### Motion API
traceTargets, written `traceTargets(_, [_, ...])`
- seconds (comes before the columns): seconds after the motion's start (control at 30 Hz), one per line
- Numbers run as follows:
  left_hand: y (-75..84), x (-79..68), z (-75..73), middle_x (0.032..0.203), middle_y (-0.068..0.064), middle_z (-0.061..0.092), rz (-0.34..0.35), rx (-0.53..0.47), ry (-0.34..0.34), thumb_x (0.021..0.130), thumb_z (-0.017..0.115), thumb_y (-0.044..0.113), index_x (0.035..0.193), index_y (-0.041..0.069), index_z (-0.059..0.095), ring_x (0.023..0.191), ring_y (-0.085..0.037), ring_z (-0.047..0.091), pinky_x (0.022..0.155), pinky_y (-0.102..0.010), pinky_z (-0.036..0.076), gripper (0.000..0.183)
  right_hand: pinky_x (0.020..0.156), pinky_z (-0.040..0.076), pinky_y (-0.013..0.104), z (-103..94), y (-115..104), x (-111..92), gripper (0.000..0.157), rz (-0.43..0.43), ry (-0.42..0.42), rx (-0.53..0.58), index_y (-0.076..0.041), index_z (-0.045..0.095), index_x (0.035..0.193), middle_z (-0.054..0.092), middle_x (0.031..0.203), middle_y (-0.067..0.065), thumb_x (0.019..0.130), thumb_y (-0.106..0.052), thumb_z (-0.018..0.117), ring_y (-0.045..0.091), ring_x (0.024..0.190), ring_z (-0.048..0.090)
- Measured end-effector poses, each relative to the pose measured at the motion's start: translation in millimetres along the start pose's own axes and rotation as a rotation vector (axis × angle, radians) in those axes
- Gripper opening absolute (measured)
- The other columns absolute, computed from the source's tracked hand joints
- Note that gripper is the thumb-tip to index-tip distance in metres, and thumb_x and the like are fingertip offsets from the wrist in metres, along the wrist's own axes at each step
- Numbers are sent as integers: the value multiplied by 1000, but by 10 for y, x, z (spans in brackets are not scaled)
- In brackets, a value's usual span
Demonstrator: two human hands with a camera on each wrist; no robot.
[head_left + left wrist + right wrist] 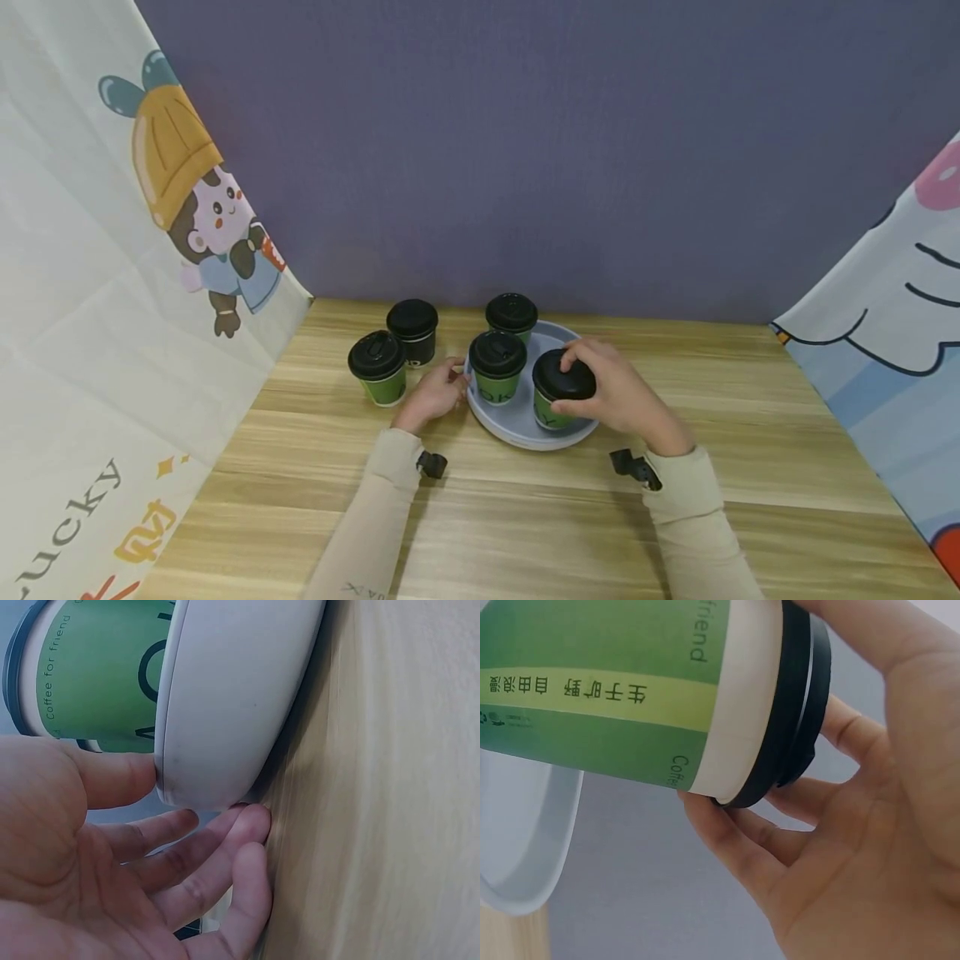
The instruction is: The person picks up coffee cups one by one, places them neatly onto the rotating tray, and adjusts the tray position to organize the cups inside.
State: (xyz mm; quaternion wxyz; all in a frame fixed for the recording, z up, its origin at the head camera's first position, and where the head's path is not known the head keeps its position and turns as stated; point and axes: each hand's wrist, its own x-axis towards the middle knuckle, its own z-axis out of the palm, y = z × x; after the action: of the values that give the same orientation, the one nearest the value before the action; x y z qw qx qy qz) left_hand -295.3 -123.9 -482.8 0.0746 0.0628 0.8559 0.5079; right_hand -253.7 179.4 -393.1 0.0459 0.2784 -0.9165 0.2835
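Observation:
In the head view my right hand [613, 389] grips a green paper coffee cup [553, 412] by its black lid, at the right side of a round pale tray [517, 438]. The right wrist view shows thumb and fingers around the lid of this cup [607, 705]. My left hand [437, 392] holds the tray's left edge. Its thumb touches the rim of the tray [232, 690], with fingertips against the lower edge. Two more lidded cups stand upright on the tray, a front green cup [497, 358] and a rear cup [512, 313].
Left of the tray, a green cup [377, 358] and a dark cup [412, 327] with black lids stand close together on the wooden table [487, 525]. Behind the table rises a blue-grey panel [525, 150]. Printed cloths hang at both sides.

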Motion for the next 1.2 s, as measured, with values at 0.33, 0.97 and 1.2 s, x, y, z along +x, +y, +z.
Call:
traceTargets(0.33, [-7,30,14,111,-19,68,-29,44,25,108,51,21,148,3,49,74,-21,65,62,-27,50,44,106,45,62,39,-43,28,50,-19,-18,6,-19,56,106,56,145,12,76,-37,91,43,141,45])
traceTargets(0.97, [-46,60,52,107,-18,70,-31,51,85,107,52,21,142,3,55,73,-16,64,62,-26,49,40,103,47,57,130,-111,57,50,-54,-29,13,-20,57,105,58,142,11,74,-36,93,39,134,52])
traceTargets(1.2, [-73,71,52,107,-17,70,-22,57,84,107,52,22,142,3,56,72,-15,64,62,-26,49,40,104,45,58,153,-115,62,50,-41,-38,14,-20,57,105,57,143,11,74,-37,93,39,134,51])
